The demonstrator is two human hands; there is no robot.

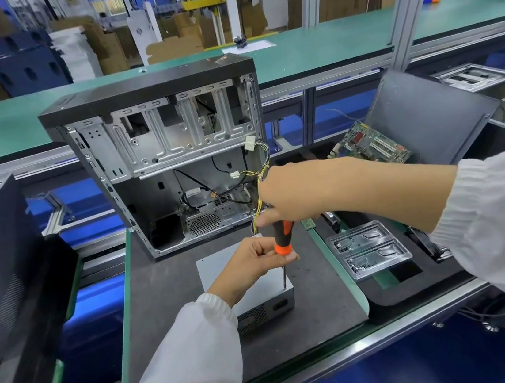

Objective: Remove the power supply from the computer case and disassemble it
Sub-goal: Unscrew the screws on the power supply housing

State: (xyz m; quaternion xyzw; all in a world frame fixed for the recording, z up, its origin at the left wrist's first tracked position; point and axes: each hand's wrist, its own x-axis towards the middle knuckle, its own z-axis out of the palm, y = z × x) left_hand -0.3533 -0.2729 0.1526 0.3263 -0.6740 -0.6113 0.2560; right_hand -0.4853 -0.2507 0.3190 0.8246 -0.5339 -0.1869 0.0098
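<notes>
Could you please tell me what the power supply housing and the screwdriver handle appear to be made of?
The power supply housing looks like bare sheet metal: matte grey, with crisp folded edges and a punched vent grille on its front. The screwdriver handle appears to be moulded plastic or rubber, black with orange sections and a dull sheen; its thin shaft is bright, probably steel.

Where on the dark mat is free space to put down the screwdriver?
Bare mat lies left of the power supply, toward the green edge, and in front of it. Right of it is a narrower strip. Behind it, the computer case and cables crowd the mat.
</notes>
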